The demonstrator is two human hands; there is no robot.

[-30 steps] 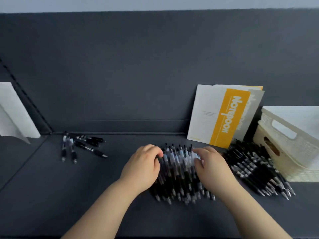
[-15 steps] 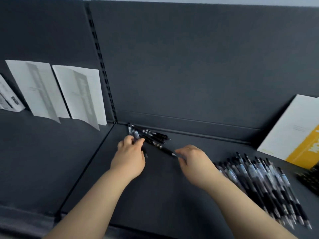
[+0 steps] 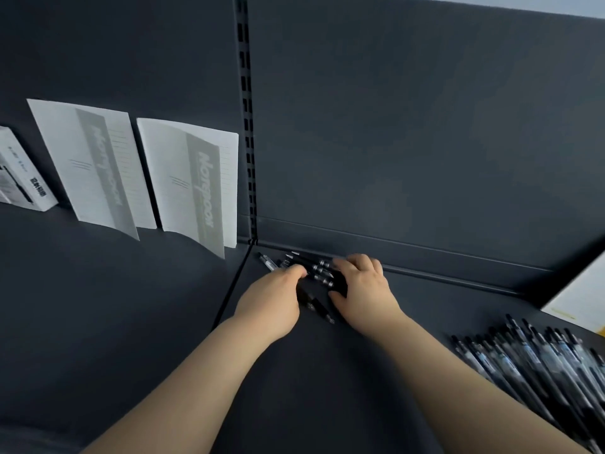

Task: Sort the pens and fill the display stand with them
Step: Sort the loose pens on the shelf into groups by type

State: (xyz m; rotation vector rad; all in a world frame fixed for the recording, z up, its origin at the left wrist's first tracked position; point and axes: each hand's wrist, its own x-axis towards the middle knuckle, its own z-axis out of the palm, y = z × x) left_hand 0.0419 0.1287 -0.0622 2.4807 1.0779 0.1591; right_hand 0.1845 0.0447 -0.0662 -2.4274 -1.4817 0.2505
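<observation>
Both hands are working at the back left corner of the dark shelf (image 3: 327, 394), just right of the slotted upright (image 3: 247, 126). A small cluster of pens (image 3: 316, 267), black with silver bands, lies against the foot of the back panel (image 3: 409, 142). The right hand (image 3: 363, 290) is curled over the cluster's right end, fingers on the far side and thumb on the near side, gripping the dark pen barrels between them. The left hand (image 3: 271, 299) lies knuckles up with its fingertips on the cluster's left part; the fingers are bent, but we cannot tell whether they pinch a pen or only touch. One loose pen (image 3: 320, 309) lies on the shelf between the two hands, angled toward us. Well apart, at the lower right, a large row of pens (image 3: 540, 365) lies side by side, running out of frame. Beyond it a white and yellow notebook (image 3: 581, 296) leans at the right edge. On the neighbouring shelf section to the left, two grey-banded notebooks (image 3: 95, 165) (image 3: 193, 181) stand against the panel, with a white box (image 3: 19, 178) beside them at the far left.
</observation>
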